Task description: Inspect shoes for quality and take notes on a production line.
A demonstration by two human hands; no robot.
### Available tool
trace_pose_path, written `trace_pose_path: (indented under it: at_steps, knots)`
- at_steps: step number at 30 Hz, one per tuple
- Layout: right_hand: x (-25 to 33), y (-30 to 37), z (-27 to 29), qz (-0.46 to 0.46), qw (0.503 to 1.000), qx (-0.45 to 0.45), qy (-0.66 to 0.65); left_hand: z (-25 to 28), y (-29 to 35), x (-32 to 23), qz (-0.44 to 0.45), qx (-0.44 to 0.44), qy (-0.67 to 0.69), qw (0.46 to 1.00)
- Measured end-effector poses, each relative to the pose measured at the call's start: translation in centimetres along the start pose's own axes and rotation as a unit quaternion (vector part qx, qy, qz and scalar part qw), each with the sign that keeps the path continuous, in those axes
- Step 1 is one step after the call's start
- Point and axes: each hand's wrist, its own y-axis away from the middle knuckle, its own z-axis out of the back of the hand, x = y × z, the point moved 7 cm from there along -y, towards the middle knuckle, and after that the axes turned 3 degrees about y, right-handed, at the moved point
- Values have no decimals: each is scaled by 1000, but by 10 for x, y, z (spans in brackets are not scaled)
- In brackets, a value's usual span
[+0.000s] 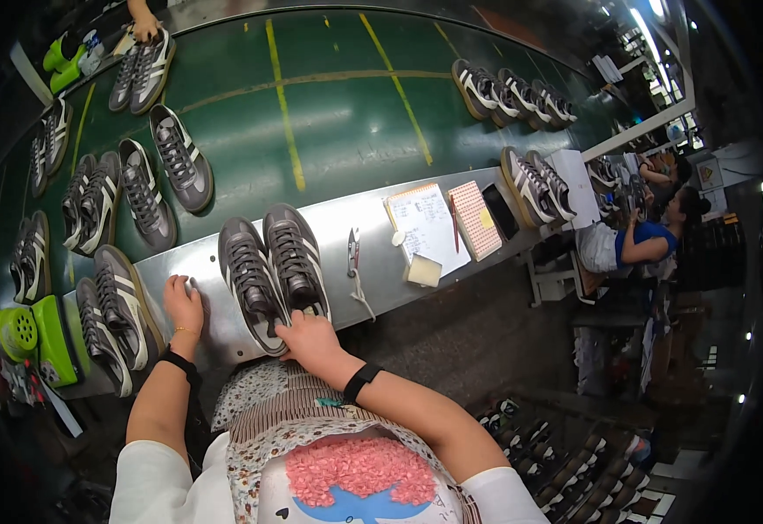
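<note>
At the centre of the frame, a pair of dark gray lace-up shoes [272, 272] with pale side stripes lies on a metal surface [372, 218], toes pointing to the top. Your right hand [310, 345] has its grip clamped on the heel end of this pair, fingers curled at the openings. Your left hand [183, 307], left of the pair, holds nothing; its grip is apart, fingers loosely bent over the surface.

Just left of that hand stands another similar pair [119, 314], beside a bright green device [58, 341].

Right of centre are small snips [353, 249] with a pale cord, then a notepad [425, 223] covered with handwriting too small to read, a pale block [423, 271], a red-patterned booklet [476, 223] bearing a pen [455, 223], and a dark phone-like slab [501, 212].

Beyond runs a green belt [338, 131] marked with yellow lines. At upper left, a co-worker's hand [145, 26] touches more shoes [150, 74].
</note>
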Motion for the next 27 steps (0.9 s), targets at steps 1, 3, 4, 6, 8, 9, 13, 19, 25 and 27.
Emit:
trace_pose_path:
  at_steps: [1,3,4,6,8,9,13,19,25,27]
  knots:
    - [-6,5,0,-6,1000,-2,2,8,-7,-2,0,-22,-12,1000]
    - [-19,14,1,2,999,-44,-13,21,-26,0,4,-40,-35,999]
    - [-19,13,1,-1,999,-45,-14,25,-41,1,1,-39,-36,999]
    - [-17,10,2,6,998,-63,-10,39,-74,2,-3,-113,-74,991]
    - [-17,10,3,12,997,-74,-8,48,-119,0,6,-144,-116,983]
    - [-17,11,3,16,996,-84,-11,54,-144,-3,26,-150,-132,979]
    - [-12,17,3,25,996,-81,-8,66,-243,11,120,-143,-205,961]
    - [-8,7,9,23,997,-79,-1,14,-359,75,183,86,-79,976]
    - [-3,17,7,13,998,-67,-13,-39,-387,118,266,258,178,912]
    - [-6,20,7,-5,998,-56,-12,-56,-381,93,305,280,229,881]
